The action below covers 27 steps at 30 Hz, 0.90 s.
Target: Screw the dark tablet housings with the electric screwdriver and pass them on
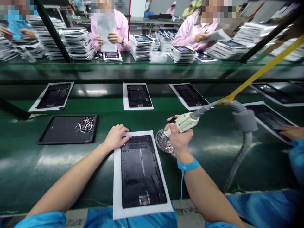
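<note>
Black rectangular panel (pixel 137 177) needs steadying: left hand (pixel 116 136) lies open at its corner; right hand (pixel 180 136) grips cream plastic corded tool (pixel 186 122).

Left arm (pixel 71 179) extended, left hand (pixel 116 137) palm down; right hand (pixel 180 136) curled in grip.

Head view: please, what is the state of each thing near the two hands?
Black panel: lying flat, inner parts uncovered
White sheet: under the panel
Left hand: open, fingers on panel
Hand tool: held up
Right hand: closed around tool
Round dish: partly hidden by right hand
Black tray: partly filled, small pieces
Yellow strap: taut
</note>
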Available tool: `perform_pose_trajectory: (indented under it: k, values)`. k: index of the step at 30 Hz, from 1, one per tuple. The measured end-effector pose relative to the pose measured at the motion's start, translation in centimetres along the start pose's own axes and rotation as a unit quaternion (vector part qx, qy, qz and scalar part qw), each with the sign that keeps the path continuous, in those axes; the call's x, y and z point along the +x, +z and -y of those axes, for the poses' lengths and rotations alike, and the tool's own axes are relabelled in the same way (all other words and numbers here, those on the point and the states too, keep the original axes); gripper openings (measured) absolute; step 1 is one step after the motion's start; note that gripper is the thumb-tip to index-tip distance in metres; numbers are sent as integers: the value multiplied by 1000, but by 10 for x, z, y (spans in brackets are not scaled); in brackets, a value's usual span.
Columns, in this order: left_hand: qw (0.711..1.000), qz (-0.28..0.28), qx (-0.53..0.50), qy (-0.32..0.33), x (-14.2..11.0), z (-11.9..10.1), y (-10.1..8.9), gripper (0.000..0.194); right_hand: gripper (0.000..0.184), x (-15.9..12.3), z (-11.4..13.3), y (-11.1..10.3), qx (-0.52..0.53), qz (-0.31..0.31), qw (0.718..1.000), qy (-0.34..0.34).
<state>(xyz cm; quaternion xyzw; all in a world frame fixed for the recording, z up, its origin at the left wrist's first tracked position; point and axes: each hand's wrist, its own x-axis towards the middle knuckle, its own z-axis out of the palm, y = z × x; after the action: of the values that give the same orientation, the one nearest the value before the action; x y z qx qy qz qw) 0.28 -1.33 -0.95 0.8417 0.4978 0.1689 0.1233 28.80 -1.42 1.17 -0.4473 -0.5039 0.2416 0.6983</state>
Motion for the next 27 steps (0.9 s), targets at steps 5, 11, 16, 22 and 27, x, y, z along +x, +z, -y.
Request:
perform_pose_trajectory:
  k: [5,11,16,22,27]
  values:
    - [1000,26,7,-6,0,-2,-1,21,33,-1,-2,1,-5,-4,1000,6]
    - [999,39,-20,15,3,0,1,24,32,2,6,1,7,-6,1000,-3]
    - [999,9,-50,2,42,10,2,22,29,-8,29,12,78,10,997,-19]
    - [997,-46,-47,-44,89,35,2,19,29,-53,47,34,179,148,971,57]
    - [997,-53,-34,-45,90,42,8,21,33,-82,46,37,194,237,948,90]
